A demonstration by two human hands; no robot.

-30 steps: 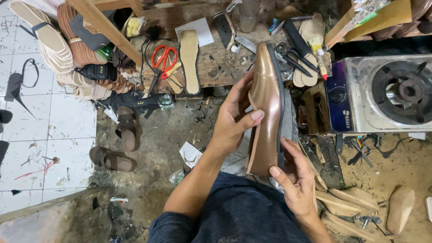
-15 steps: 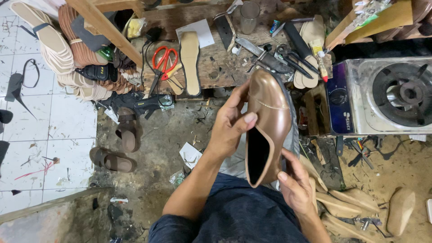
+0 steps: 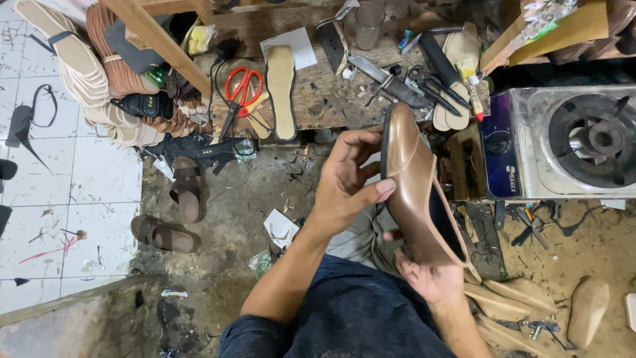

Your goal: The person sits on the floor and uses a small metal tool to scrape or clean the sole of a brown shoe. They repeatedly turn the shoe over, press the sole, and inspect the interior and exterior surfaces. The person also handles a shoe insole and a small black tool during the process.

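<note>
The left hand (image 3: 344, 182) grips the toe end of a brown shoe (image 3: 417, 189), thumb across its upper; the right hand (image 3: 427, 278) closes round the heel from below. The shoe is held in the air above the lap, toe pointing at the counter's (image 3: 324, 99) front edge. On the counter lie red scissors (image 3: 242, 86), an insole (image 3: 281, 89) and a knife (image 3: 384, 79). A gas stove (image 3: 570, 142) sits at the right

One shoe (image 3: 417, 192), two sandals (image 3: 187, 189).

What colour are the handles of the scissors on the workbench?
Red-orange. The scissors lie on the wooden workbench beside a tan insole, clearest in the head view.
</note>
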